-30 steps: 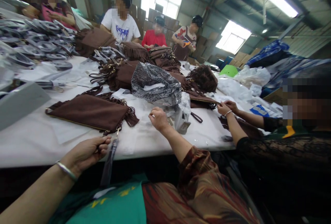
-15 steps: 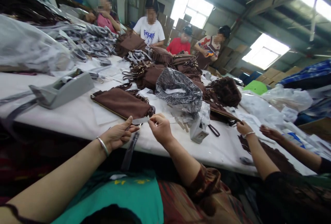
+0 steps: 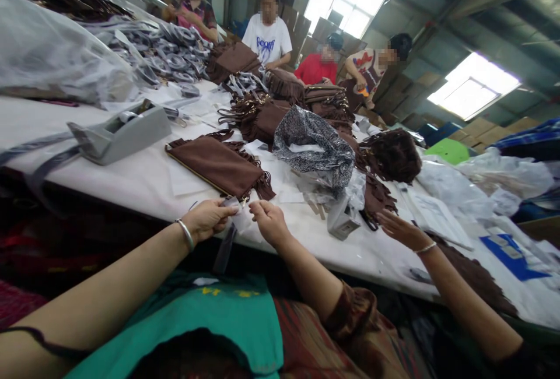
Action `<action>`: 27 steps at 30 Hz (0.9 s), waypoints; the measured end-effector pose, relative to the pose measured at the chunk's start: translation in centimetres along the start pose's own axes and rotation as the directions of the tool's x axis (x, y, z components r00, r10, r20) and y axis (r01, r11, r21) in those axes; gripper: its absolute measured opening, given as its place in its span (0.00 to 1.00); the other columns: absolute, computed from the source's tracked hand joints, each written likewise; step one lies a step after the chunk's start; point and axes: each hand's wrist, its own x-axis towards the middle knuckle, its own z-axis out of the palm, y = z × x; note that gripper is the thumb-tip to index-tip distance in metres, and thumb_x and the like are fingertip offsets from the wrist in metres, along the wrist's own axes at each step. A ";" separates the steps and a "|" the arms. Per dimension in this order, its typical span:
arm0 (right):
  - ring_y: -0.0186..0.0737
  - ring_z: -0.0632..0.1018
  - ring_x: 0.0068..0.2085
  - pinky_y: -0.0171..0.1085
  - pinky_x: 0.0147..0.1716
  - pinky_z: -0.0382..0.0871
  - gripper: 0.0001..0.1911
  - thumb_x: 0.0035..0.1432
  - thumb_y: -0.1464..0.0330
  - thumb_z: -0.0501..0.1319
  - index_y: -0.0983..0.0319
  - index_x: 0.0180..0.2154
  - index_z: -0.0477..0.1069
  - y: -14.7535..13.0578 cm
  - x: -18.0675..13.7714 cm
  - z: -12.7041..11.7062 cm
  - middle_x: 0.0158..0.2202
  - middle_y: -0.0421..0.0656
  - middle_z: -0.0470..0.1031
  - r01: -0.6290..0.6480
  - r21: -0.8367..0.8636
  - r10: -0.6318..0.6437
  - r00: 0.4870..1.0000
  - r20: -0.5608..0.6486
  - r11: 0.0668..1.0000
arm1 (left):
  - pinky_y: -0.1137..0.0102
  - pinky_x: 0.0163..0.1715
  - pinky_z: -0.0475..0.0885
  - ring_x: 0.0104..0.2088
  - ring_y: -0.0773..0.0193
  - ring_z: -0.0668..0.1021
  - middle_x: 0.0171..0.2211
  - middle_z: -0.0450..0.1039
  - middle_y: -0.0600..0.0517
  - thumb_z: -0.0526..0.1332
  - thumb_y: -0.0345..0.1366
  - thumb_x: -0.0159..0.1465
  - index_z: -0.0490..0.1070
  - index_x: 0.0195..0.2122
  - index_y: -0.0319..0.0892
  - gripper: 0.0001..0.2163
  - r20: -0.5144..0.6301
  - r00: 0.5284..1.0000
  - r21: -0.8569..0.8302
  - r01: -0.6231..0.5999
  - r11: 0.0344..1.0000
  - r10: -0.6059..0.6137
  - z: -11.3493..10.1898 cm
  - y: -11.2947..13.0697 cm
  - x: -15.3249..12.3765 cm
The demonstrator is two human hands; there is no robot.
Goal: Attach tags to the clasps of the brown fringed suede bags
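Observation:
My left hand (image 3: 209, 218), with a bangle at the wrist, pinches a dark strap (image 3: 224, 248) that hangs over the table edge. Thin, pale wrapping shows at its fingertips. Just to the right, my right hand (image 3: 270, 223) has its thumb and fingers pressed together. What it grips, if anything, is too small to make out. Beyond both hands lies a brown fringed pouch (image 3: 216, 163) with a gold zip along its near edge. A small metal clasp shows at the pouch's near corner, close to the fingers.
A grey tape dispenser (image 3: 126, 134) stands left. Behind are piled brown fringed pouches (image 3: 262, 116), wrapped straps (image 3: 161, 52) and a patterned cloth bundle (image 3: 315, 148). Beside it is a second dispenser (image 3: 344, 221). A co-worker's hand (image 3: 400, 230) reaches in from the right; several people stand across the table.
The pale strip that stretched between my hands is now gathered at my left fingertips. The co-worker's hand has let go of a pouch and opened. The view has shifted slightly.

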 end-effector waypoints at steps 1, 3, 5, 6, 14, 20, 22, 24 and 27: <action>0.37 0.74 0.33 0.35 0.34 0.66 0.19 0.64 0.58 0.52 0.61 0.35 0.77 0.1 0.9 0.3 0.30 0.41 0.77 -0.054 -0.004 0.054 0.998 0.037 0.999 | 0.80 0.12 0.45 0.13 0.78 0.55 0.14 0.54 0.63 0.72 0.35 0.48 0.65 0.28 0.40 0.15 -0.006 1.000 0.034 -0.023 0.999 0.023 0.2 -0.1 0.0; 0.37 0.74 0.31 0.34 0.32 0.65 0.15 0.60 0.60 0.57 0.61 0.30 0.78 0.2 2.6 1.0 0.25 0.39 0.76 -0.095 -0.028 0.097 0.989 0.113 0.995 | 0.79 0.12 0.46 0.13 0.77 0.56 0.14 0.56 0.63 0.73 0.36 0.47 0.66 0.28 0.40 0.15 -0.029 0.997 0.084 -0.070 0.994 0.073 0.5 -0.2 -0.1; 0.37 0.75 0.31 0.33 0.31 0.65 0.10 0.55 0.64 0.61 0.61 0.28 0.79 0.4 3.8 1.8 0.24 0.39 0.76 -0.107 -0.011 0.107 0.985 0.138 0.994 | 0.79 0.12 0.47 0.13 0.77 0.57 0.14 0.57 0.62 0.72 0.35 0.47 0.68 0.29 0.39 0.14 -0.047 0.992 0.128 -0.108 0.986 0.115 0.7 -0.3 -0.2; 0.36 0.75 0.30 0.33 0.31 0.65 0.09 0.53 0.66 0.62 0.61 0.28 0.80 0.6 4.1 2.1 0.25 0.39 0.77 -0.113 0.011 0.111 0.985 0.129 0.994 | 0.79 0.12 0.47 0.12 0.77 0.58 0.15 0.57 0.62 0.72 0.35 0.48 0.68 0.30 0.39 0.14 -0.041 0.992 0.144 -0.114 0.983 0.121 0.7 -0.3 -0.4; 0.31 0.66 0.21 0.32 0.23 0.57 0.12 0.47 0.61 0.64 0.65 0.25 0.76 1.0 1.5 2.2 0.18 0.37 0.69 -0.317 0.295 0.296 0.948 0.114 0.901 | 0.71 0.25 0.75 0.25 0.67 0.76 0.28 0.74 0.48 0.62 0.31 0.60 0.70 0.31 0.36 0.03 -0.020 0.990 -0.008 0.139 0.990 -0.139 -1.5 1.2 -1.2; 0.28 0.63 0.20 0.30 0.20 0.54 0.13 0.44 0.61 0.66 0.66 0.26 0.75 0.7 -0.8 2.6 0.17 0.35 0.67 -0.447 0.398 0.416 0.894 0.167 0.801 | 0.66 0.31 0.78 0.29 0.62 0.78 0.29 0.76 0.46 0.61 0.30 0.61 0.74 0.39 0.35 0.07 0.075 0.974 -0.041 0.217 0.975 -0.214 -1.9 1.7 -1.0; 0.28 0.63 0.20 0.30 0.20 0.54 0.14 0.43 0.60 0.67 0.66 0.26 0.75 0.7 -1.1 2.8 0.18 0.35 0.67 -0.463 0.414 0.431 0.885 0.175 0.784 | 0.65 0.33 0.78 0.31 0.62 0.79 0.33 0.77 0.45 0.60 0.31 0.62 0.75 0.41 0.35 0.09 0.140 0.966 -0.046 0.227 0.973 -0.218 -2.1 1.6 -0.9; 0.28 0.63 0.20 0.30 0.20 0.54 0.15 0.43 0.59 0.67 0.66 0.27 0.75 0.7 -1.4 2.9 0.18 0.35 0.67 -0.469 0.433 0.434 0.882 0.183 0.770 | 0.65 0.36 0.78 0.33 0.61 0.79 0.36 0.78 0.44 0.61 0.30 0.61 0.75 0.43 0.36 0.10 0.185 0.958 -0.040 0.232 0.972 -0.221 -2.5 1.5 -0.8; 0.28 0.63 0.20 0.31 0.20 0.54 0.15 0.43 0.59 0.67 0.65 0.27 0.75 0.7 -1.6 3.1 0.18 0.35 0.67 -0.473 0.452 0.432 0.880 0.197 0.756 | 0.70 0.34 0.77 0.33 0.64 0.79 0.36 0.78 0.46 0.64 0.28 0.59 0.76 0.45 0.37 0.12 0.192 0.957 -0.025 0.228 0.973 -0.219 -3.2 1.2 -0.6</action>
